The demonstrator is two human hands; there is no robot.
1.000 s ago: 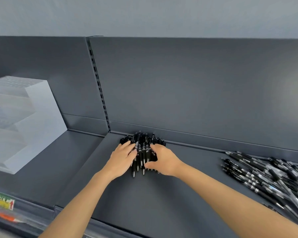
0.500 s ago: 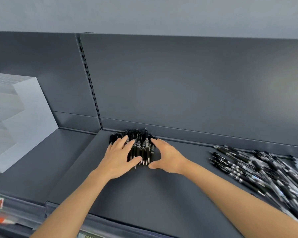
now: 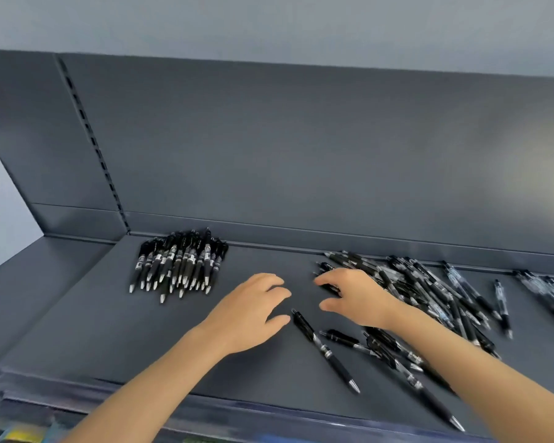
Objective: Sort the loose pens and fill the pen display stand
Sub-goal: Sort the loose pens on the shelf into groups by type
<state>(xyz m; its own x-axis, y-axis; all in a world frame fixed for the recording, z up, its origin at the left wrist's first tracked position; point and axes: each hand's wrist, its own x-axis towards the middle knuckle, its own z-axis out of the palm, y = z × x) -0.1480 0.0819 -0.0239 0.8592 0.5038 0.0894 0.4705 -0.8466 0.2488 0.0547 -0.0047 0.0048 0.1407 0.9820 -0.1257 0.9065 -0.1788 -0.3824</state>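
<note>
Hands quit the pen bundle (image 3: pixel 178 266); left hand (image 3: pixel 253 311) and right hand (image 3: pixel 355 298) spread empty at loose pens (image 3: pixel 429 292)

A tidy bunch of black pens (image 3: pixel 177 266) is lying parallel, silver tips forward; loose pens (image 3: pixel 429 292) are sprawling crisscrossed to its right

Nothing readable — white bands on the pens (image 3: pixel 176 260) (too small, blurred) and the shelf tag (image 3: pixel 26 435) give no words.

I see a matt dark grey shelf (image 3: pixel 141 330), looks like smooth painted metal. Sorted pens (image 3: pixel 176 266) are glossy black plastic with shiny silvery tips; the loose pens (image 3: pixel 429 298) look the same.
</note>
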